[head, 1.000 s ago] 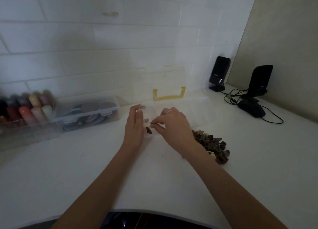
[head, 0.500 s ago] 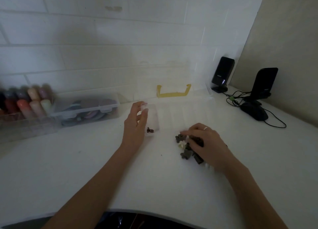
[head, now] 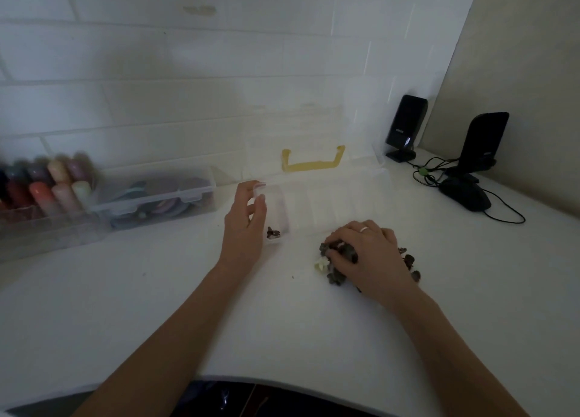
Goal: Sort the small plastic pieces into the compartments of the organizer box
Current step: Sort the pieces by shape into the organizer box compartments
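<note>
**benchrat:** Plastic pieces [head: 340, 277] are mostly dark brown and sit in a loose pile on the white table [head: 157, 307], just in front of the clear organizer box [head: 329, 203]. One pale cream piece [head: 320, 264] pokes out at the pile's left edge

**tidy_kay:** where are the hands?

**benchrat:** right hand [head: 367, 253] lies palm down on top of the pile, fingers curled into the pieces with a few of them between the fingertips. There's a ring [head: 364, 229] on one finger. Left hand [head: 246, 225] is up against the left end of the box, fingers fairly straight, fingertips touching the rim of the leftmost compartment [head: 277, 209]. The two hands are well apart

**tidy_kay:** anything in the box yet?

**benchrat:** a couple of dark pieces [head: 273, 233] at the near end of that leftmost compartment. The other compartments are too washed out to read. The lid is up against the tiled wall with its yellow handle [head: 312, 162] showing

**tidy_kay:** and around it?

**benchrat:** to the left, a lidded clear tub [head: 150, 197] with flat round things inside, and beside it a blurry tray of coloured bottles [head: 47, 190]. Far right by the wall, two black speakers [head: 406, 125] and a black mouse [head: 466, 194] with tangled cables
</note>
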The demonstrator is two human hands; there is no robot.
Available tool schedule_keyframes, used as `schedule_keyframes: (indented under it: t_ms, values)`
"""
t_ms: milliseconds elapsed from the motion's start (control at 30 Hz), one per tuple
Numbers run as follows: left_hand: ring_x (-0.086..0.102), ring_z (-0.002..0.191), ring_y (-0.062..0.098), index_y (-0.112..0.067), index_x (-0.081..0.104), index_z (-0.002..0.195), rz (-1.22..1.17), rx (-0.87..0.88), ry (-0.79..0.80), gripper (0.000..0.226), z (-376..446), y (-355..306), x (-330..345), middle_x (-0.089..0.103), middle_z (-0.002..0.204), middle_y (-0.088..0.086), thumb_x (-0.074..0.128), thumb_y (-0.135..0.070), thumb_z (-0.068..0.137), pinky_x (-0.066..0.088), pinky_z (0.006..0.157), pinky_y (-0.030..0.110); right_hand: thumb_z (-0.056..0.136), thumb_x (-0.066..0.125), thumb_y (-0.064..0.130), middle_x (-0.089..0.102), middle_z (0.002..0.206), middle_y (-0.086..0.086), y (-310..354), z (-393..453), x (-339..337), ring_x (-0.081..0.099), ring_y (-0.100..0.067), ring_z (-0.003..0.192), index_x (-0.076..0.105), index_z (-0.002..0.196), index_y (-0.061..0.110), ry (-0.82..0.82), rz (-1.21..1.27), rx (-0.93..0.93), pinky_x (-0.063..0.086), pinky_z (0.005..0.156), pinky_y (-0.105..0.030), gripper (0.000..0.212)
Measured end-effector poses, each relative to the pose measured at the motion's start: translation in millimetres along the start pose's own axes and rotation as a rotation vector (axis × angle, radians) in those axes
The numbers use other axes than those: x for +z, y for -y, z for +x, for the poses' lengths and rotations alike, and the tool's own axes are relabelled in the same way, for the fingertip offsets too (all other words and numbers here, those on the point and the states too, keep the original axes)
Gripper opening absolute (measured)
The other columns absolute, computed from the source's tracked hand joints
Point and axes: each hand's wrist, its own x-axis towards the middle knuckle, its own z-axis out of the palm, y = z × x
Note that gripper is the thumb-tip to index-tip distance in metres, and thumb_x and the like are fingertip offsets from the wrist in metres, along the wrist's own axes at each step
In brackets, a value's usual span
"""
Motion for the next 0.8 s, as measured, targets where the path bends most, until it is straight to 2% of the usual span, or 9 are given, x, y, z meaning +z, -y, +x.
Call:
schedule_keyframes:
  t_ms: [67, 167, 300, 367, 433, 500, 633, 733, 800]
  values:
    - [0.058, 0.068, -0.002, -0.04, 0.047, 0.104, -0.001, 0.01, -0.003, 0.014, -1, -2, 0, 0.061, 0.079, -0.036, 0.039, -0.033, 0.094, 0.052, 0.063, 0.024, 0.084, 0.06, 0.03, 0.061, 0.089, 0.015, 1, 1, -1, 0.051, -0.012, 0.097, 0.062, 0.092, 0.029, -0.037, 0.083, 0.017, 0.025, 0.083, -0.027, 0.008]
    - [0.057, 0.066, -0.002, -0.039, 0.047, 0.103, 0.0, 0.016, -0.007, 0.015, -2, -3, -1, 0.06, 0.078, -0.037, 0.038, -0.036, 0.092, 0.051, 0.063, 0.025, 0.082, 0.063, 0.024, 0.058, 0.075, 0.024, 3, 0, -6, 0.054, -0.007, 0.081, 0.061, 0.083, 0.028, -0.1, 0.283, 0.033, 0.042, 0.081, -0.032, 0.005]
    - [0.056, 0.064, -0.002, -0.029, 0.048, 0.107, -0.012, 0.027, -0.025, 0.015, -2, -1, -1, 0.061, 0.077, -0.034, 0.039, -0.03, 0.095, 0.05, 0.062, 0.024, 0.08, 0.068, 0.016, 0.062, 0.07, 0.011, 7, -5, -11, 0.055, -0.008, 0.074, 0.06, 0.08, 0.024, -0.168, 0.374, 0.048, 0.046, 0.068, -0.028, 0.011]
    - [0.058, 0.07, 0.006, -0.029, 0.05, 0.106, -0.043, 0.001, -0.043, 0.013, -2, -1, 0, 0.062, 0.08, -0.026, 0.041, -0.023, 0.099, 0.051, 0.066, 0.026, 0.079, 0.071, 0.017, 0.061, 0.066, 0.007, 9, -5, -11, 0.055, -0.01, 0.068, 0.059, 0.081, 0.02, -0.199, 0.414, 0.051, 0.046, 0.062, -0.027, 0.012]
    - [0.064, 0.083, 0.011, -0.027, 0.053, 0.105, -0.1, -0.058, -0.061, 0.014, 0, -1, 0, 0.061, 0.096, -0.017, 0.043, -0.019, 0.099, 0.053, 0.074, 0.029, 0.079, 0.072, 0.017, 0.058, 0.064, 0.012, 13, -3, -10, 0.055, -0.007, 0.065, 0.058, 0.082, 0.021, -0.224, 0.474, 0.048, 0.045, 0.06, -0.021, 0.014]
    - [0.065, 0.092, 0.02, -0.022, 0.057, 0.105, -0.238, -0.205, -0.069, 0.013, 6, 1, -2, 0.062, 0.105, -0.002, 0.048, -0.017, 0.096, 0.054, 0.079, 0.032, 0.079, 0.072, 0.016, 0.059, 0.072, 0.015, 22, 2, -10, 0.055, -0.006, 0.07, 0.058, 0.083, 0.024, -0.245, 0.5, 0.007, 0.044, 0.06, -0.016, 0.016]
    - [0.064, 0.09, 0.025, -0.013, 0.064, 0.098, -0.524, -0.497, -0.047, 0.011, 15, 5, -9, 0.064, 0.097, 0.004, 0.056, -0.012, 0.091, 0.053, 0.082, 0.037, 0.08, 0.069, 0.02, 0.066, 0.088, 0.007, 42, 24, -8, 0.056, -0.012, 0.08, 0.061, 0.084, 0.019, -0.32, 0.214, -0.213, 0.043, 0.068, -0.028, 0.009]
    - [0.065, 0.093, 0.025, -0.013, 0.066, 0.104, -0.545, -0.522, -0.026, 0.017, 15, 8, -12, 0.065, 0.1, 0.002, 0.057, -0.013, 0.089, 0.053, 0.082, 0.038, 0.081, 0.065, 0.023, 0.071, 0.091, 0.006, 45, 38, 3, 0.058, -0.021, 0.092, 0.063, 0.083, 0.02, -0.221, 0.024, -0.227, 0.038, 0.074, -0.033, 0.004]
    - [0.064, 0.097, 0.028, -0.015, 0.066, 0.099, -0.543, -0.52, -0.021, 0.015, 16, 8, -14, 0.066, 0.099, 0.002, 0.057, -0.01, 0.089, 0.053, 0.084, 0.04, 0.082, 0.062, 0.024, 0.072, 0.101, 0.007, 39, 39, 13, 0.059, -0.022, 0.096, 0.068, 0.081, 0.021, -0.19, 0.032, -0.207, 0.035, 0.075, -0.032, 0.007]
